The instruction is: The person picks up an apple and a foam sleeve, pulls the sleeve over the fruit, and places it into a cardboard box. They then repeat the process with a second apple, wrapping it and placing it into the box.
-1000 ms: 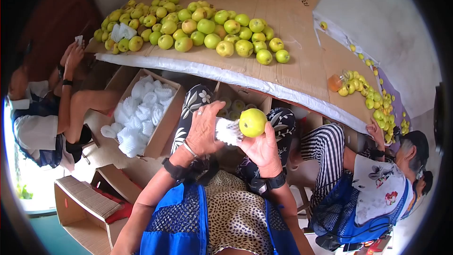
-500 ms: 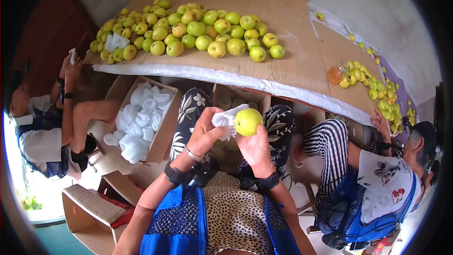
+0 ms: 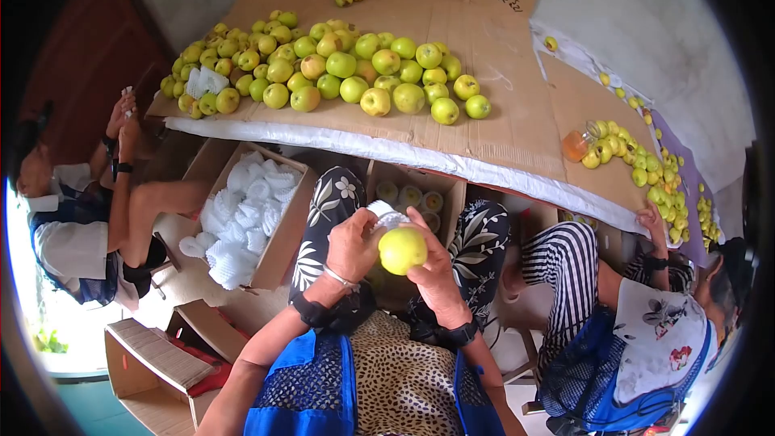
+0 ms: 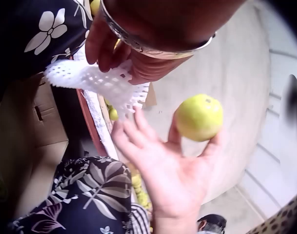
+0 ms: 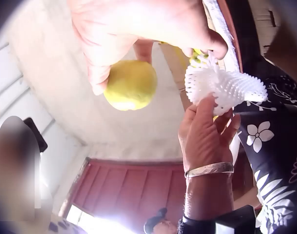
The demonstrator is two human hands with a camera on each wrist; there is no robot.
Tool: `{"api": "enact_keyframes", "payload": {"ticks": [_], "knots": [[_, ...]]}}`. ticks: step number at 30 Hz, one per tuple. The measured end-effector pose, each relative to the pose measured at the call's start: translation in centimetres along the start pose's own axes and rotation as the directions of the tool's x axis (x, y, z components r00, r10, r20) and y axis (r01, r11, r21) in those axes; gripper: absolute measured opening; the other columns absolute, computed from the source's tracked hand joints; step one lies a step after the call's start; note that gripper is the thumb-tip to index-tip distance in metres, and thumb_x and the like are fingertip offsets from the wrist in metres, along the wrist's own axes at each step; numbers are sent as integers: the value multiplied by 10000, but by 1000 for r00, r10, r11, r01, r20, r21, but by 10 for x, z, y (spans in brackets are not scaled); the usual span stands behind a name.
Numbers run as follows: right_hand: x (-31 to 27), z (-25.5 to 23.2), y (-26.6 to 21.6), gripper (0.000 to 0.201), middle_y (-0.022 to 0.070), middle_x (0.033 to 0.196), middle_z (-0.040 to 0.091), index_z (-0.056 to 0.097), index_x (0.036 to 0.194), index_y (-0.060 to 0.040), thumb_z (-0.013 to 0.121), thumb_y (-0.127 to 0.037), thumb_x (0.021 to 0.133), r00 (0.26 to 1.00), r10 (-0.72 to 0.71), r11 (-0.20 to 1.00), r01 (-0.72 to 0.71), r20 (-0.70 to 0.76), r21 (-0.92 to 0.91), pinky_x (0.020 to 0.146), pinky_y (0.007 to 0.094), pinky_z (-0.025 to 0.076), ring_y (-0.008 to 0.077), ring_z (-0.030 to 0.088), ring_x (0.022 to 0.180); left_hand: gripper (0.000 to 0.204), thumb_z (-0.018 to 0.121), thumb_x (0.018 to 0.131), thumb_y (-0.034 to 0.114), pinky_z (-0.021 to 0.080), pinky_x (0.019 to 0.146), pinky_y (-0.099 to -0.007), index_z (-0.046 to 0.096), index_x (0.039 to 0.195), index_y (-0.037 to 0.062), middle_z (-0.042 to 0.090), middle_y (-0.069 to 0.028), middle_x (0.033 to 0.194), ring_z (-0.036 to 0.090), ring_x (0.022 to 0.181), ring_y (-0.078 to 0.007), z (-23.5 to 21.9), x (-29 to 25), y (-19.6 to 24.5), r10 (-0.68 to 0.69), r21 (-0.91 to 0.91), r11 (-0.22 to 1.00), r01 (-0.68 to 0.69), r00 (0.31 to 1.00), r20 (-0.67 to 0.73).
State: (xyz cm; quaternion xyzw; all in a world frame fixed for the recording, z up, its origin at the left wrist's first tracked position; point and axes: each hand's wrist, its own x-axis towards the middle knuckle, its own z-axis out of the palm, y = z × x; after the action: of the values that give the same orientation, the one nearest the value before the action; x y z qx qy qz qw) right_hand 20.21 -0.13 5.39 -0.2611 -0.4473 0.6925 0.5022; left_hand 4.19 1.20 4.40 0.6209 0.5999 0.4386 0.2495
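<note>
Head view: a big sheet of cardboard (image 3: 517,113) covers the work surface, with a broad heap of green-yellow apples (image 3: 323,64) toward its far left corner and a smaller run of apples (image 3: 646,169) along its right edge beside an orange-tinted jar (image 3: 575,144). Below the cardboard's near edge stands an open carton of white foam nets (image 3: 242,210), and just right of it a second carton (image 3: 416,194) with wrapped fruit in it. Two other people sit at the left and right, each reaching toward the cardboard's edge.

Over the lap in the patterned trousers (image 3: 331,194), in front of the second carton, the right hand (image 3: 432,270) carries a single apple (image 3: 402,250): the wrist views show its fingers spread and the fruit propped at the thumb side of the palm (image 4: 199,117). The left hand (image 3: 351,242) pinches a white foam net sleeve (image 3: 381,214) between thumb and curled fingers, holding it just beside the apple; the right hand's fingertips (image 4: 138,114) reach up to the sleeve's lower edge (image 4: 99,83). A metal bangle (image 3: 342,279) circles the left wrist.
</note>
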Motion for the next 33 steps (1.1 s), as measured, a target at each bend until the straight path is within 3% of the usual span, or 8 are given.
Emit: {"api": "enact_keyframes", "payload": {"ticks": [3, 8, 12, 15, 20, 26, 29, 33], "knots": [[2, -5, 15, 563, 147, 1427, 264, 517, 1218, -75, 709, -204, 704, 996, 46, 999, -46, -79, 0, 1069, 391, 171, 209, 119, 1369, 113, 598, 823, 44, 434, 563, -208, 550, 920, 9, 571, -4, 716, 520, 657, -39, 2, -2, 0, -88, -238, 966, 105, 993, 80], [1, -13, 16, 514, 32, 1118, 562, 489, 1230, -30, 667, -139, 761, 986, 99, 993, -90, -132, 71, 899, 276, 408, 133, 523, 1016, 160, 596, 793, 43, 454, 569, -265, 545, 940, 7, 600, -75, 709, 561, 605, -124, 0, -7, -6, -46, -317, 943, 96, 986, 162], [6, -11, 14, 596, 40, 1140, 542, 448, 1267, -33, 698, -75, 727, 983, 47, 994, -29, -176, 103, 899, 273, 416, 136, 510, 1047, 94, 536, 875, 50, 425, 611, -198, 489, 944, 7, 549, 20, 759, 512, 701, -36, -7, -9, 4, -14, -143, 988, 65, 944, 330], [8, -9, 8, 701, 54, 1168, 514, 384, 1310, -34, 712, 0, 692, 980, 28, 997, -13, -195, 76, 922, 284, 409, 145, 502, 1067, 97, 551, 878, 77, 406, 641, -184, 487, 935, 34, 531, 34, 796, 484, 725, -33, 4, -12, -10, -98, -574, 787, 225, 965, 245], [8, -2, 13, 813, 99, 1202, 474, 284, 1361, -33, 704, 61, 671, 975, -99, 994, 108, -201, 36, 956, 308, 392, 168, 480, 1105, 62, 520, 894, 74, 385, 686, -190, 482, 931, 40, 504, 35, 835, 453, 775, -31, 0, -9, -8, -124, -494, 844, 209, 972, 199], [9, -11, 19, 761, 90, 1183, 475, 365, 1301, -29, 748, -12, 645, 980, -80, 905, -5, -182, -424, 946, 297, 388, 170, 472, 1104, 141, 591, 805, 28, 452, 658, -263, 516, 924, 22, 582, -68, 794, 553, 711, -137, -16, 1, 17, 362, -76, 931, -358, 930, 61], [16, -16, 21, 685, 125, 1137, 498, 449, 1179, -37, 767, -22, 573, 924, -266, 811, 61, -274, -581, 905, 319, 410, 226, 510, 1054, 181, 597, 761, -4, 469, 633, -284, 516, 921, 16, 582, -99, 759, 579, 685, -182, -13, -7, 24, 304, -63, 953, -297, 931, 204], [23, -12, 0, 694, 146, 1076, 498, 462, 1125, -61, 770, -22, 504, 843, -520, 484, 156, -139, -861, 864, 388, 414, 319, 502, 996, 423, 658, 807, 140, 465, 721, -266, 424, 1145, 41, 583, -45, 834, 571, 780, -134, 4, -12, 15, -131, -485, 798, 356, 889, 438]]}}
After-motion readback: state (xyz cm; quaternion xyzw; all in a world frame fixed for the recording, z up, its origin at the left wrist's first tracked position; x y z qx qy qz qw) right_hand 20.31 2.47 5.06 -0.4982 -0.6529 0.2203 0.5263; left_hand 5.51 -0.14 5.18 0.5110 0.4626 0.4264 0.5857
